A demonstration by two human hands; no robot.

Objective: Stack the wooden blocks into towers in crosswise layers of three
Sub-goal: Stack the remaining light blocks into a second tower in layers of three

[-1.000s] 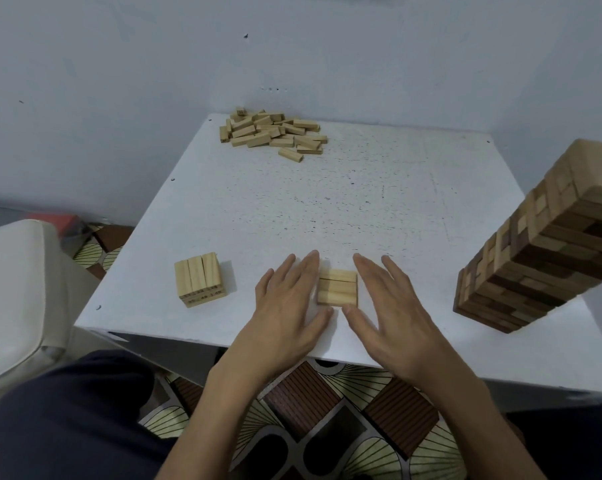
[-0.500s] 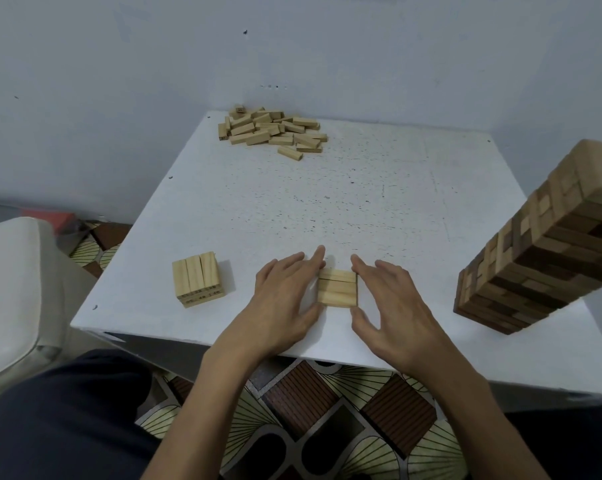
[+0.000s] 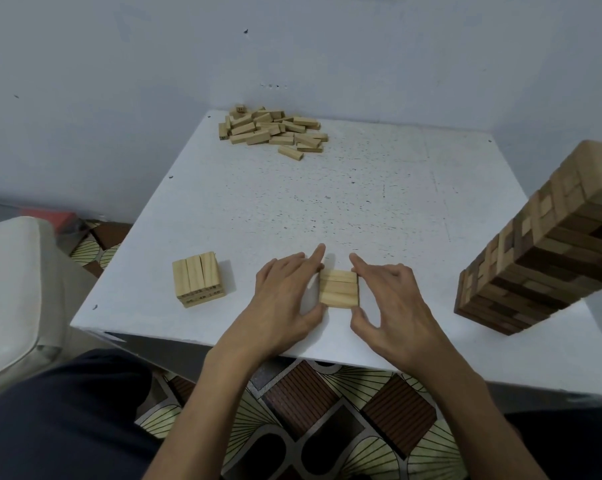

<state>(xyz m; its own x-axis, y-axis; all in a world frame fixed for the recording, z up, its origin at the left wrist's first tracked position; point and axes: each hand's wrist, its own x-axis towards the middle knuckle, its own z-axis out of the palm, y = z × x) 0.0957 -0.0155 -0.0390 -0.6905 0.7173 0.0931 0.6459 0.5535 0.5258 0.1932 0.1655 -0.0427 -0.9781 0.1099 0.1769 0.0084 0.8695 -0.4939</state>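
Two bare hands, left hand (image 3: 282,299) and right hand (image 3: 393,306), flank one low stack of pale wooden blocks (image 3: 338,289), three across its top. Left of that grip: one more short pale-wood stack (image 3: 197,282), again three across. Far beyond it: one loose heap of pale blocks (image 3: 275,129), perhaps thirty. Right: one tall tower of mixed dark and light blocks (image 3: 548,244).

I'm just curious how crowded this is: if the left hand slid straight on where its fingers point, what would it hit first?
Probably nothing: the left hand points over bare table toward its far edge; the loose block pile seems left of that line.
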